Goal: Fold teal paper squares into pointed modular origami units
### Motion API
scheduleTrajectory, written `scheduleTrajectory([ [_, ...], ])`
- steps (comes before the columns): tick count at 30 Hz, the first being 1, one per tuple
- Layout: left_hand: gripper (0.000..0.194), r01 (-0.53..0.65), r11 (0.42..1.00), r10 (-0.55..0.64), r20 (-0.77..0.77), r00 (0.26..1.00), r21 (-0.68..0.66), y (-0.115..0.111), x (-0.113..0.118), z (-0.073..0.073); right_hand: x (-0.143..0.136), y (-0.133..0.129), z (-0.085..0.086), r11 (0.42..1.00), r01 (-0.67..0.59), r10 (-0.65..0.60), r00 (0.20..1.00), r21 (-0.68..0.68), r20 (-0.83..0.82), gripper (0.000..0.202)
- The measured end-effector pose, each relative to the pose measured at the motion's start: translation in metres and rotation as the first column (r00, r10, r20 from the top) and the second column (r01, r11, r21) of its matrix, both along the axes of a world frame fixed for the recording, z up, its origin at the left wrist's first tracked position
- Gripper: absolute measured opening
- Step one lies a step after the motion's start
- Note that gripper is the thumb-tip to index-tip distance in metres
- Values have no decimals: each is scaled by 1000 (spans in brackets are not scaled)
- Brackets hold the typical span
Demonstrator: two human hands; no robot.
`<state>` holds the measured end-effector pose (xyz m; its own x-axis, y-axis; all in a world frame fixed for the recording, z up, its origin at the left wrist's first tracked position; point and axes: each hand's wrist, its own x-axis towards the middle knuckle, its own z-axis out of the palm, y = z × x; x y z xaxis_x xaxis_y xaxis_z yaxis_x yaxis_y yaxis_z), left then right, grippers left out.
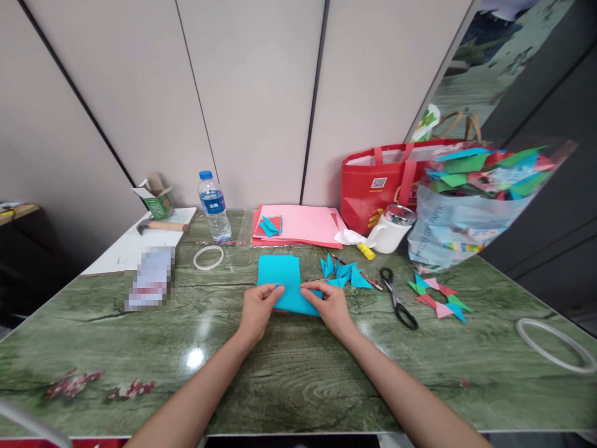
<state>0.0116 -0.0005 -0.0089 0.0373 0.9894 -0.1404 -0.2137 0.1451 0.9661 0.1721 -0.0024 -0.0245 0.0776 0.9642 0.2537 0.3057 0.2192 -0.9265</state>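
Observation:
A sheet of blue paper (280, 271), partly folded, lies at the middle of the green table. My left hand (259, 306) pinches its lower left part between thumb and fingers. On the right side of the same sheet, my right hand (329, 306) grips the lower edge, thumb and fingertips together. Just beyond my right hand is a small group of folded blue paper pieces (345, 272). Black-handled scissors (396, 298) lie farther right, beside a ring of folded colored paper pieces (441, 297).
Pink and red paper (308, 225), a water bottle (214, 208), a white mug (392, 230) and a red bag (368, 186) stand or lie at the back. A bulging plastic bag (459, 218) is at right. A hammer (163, 226) and white ring (208, 257) lie left.

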Motion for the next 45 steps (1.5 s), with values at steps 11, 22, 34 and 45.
scheduleTrajectory([
  [11,22,-3,997,6,-44,999,71,2,0,-2,-2,-1,3,999,-16,17,1000,32,-22,14],
  [22,38,51,999,-51,78,996,1,-3,5,-1,-3,-1,2,994,102,-95,987,49,-132,18],
  [34,29,116,992,-115,35,993,-46,-14,16,-1,-13,-7,2,992,121,-113,966,20,-231,16],
  [45,30,118,992,-116,33,993,-55,-10,11,2,-8,-7,10,995,87,-79,985,43,-156,15],
])
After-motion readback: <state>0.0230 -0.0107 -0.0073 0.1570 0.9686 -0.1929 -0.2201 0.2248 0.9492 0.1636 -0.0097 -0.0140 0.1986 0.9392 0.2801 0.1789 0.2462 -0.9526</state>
